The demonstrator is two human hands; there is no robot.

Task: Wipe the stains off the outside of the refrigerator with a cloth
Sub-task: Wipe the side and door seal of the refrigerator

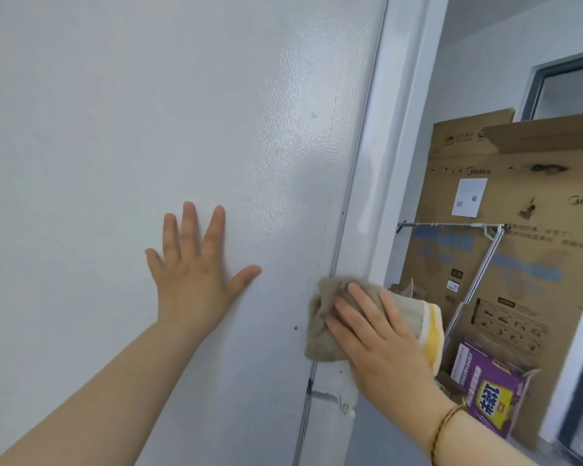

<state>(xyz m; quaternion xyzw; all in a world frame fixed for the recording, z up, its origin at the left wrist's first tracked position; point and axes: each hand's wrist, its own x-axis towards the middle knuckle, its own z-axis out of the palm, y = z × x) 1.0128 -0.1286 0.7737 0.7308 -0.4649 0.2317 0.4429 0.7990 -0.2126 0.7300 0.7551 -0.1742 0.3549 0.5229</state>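
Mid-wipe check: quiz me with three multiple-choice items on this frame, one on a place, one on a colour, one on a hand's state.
1. Where is the cloth pressed?
A) near the right edge of the refrigerator panel
B) on a table top
C) on the floor

2. What colour is the stripe on the cloth?
A) blue
B) yellow
C) red

3. How is the left hand placed?
A) gripping the cloth
B) curled into a fist
C) flat on the panel, fingers spread

Answers:
1 A: the right hand presses it against the panel beside the vertical seam.
2 B: a yellow band shows past the knuckles.
3 C: the palm lies on the white panel, apart from the cloth.
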